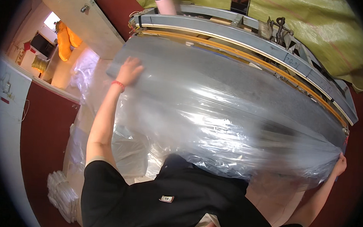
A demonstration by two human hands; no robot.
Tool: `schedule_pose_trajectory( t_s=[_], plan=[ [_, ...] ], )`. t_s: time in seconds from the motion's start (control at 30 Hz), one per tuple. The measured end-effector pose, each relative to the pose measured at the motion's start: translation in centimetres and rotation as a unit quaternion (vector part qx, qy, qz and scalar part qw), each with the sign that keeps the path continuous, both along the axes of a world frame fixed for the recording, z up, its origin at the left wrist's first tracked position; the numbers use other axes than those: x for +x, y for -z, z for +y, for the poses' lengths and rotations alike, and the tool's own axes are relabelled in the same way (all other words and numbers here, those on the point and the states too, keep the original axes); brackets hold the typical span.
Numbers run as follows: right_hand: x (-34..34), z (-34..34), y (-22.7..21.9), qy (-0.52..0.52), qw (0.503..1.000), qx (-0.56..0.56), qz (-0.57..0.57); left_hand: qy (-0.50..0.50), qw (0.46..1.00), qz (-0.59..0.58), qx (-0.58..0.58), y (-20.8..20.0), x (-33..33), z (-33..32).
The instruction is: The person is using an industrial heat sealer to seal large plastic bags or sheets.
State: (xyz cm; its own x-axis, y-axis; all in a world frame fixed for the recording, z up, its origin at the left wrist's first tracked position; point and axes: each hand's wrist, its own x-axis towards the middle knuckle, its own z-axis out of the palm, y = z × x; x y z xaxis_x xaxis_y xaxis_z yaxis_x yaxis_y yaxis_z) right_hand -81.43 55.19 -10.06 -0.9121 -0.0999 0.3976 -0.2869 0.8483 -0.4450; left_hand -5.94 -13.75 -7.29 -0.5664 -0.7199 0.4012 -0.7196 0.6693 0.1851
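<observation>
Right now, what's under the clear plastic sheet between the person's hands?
A grey work surface shows through toward the far side of the clear plastic sheet. In the middle, bright glare and folds hide whatever lies beneath, so I can't tell.

Head camera: from above, facing down and forward
Plastic film (214, 119): close below, mid-view
Woven tarpaulin (307, 25): far edge

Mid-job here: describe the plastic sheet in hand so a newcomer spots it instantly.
Start at the long metal frame, then the grey tabletop below it. Draped there is the clear plastic sheet, its right end gripped by the right hand. Unlike the bundled plastic at lower left, it is spread wide, with bright white glare.
</observation>
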Motion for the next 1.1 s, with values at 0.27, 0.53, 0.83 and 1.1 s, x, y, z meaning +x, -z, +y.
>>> schedule_pose_trajectory(
  t_s=[0.27, 0.53, 0.83, 1.1],
  plan=[
    [1.7, -5.0, -0.2, 0.129, 0.979, 0.158, 0.018, 0.045, 0.989, 0.11, -0.085, -1.3, -8.9, 1.7],
    [2.5, -4.1, -1.2, 0.128, 0.979, 0.159, 0.026, 0.379, 0.921, 0.021, 0.083, -2.2, -19.1, 27.1],
    [3.0, -4.0, -0.8, 0.137, 0.981, 0.134, 0.035, 0.272, 0.91, 0.16, 0.268, -1.9, -16.9, 27.7],
    [2.7, -5.0, -0.4, 0.127, 0.982, 0.133, 0.04, 0.289, 0.952, -0.074, 0.064, 4.7, -13.1, 24.8]
  ],
)
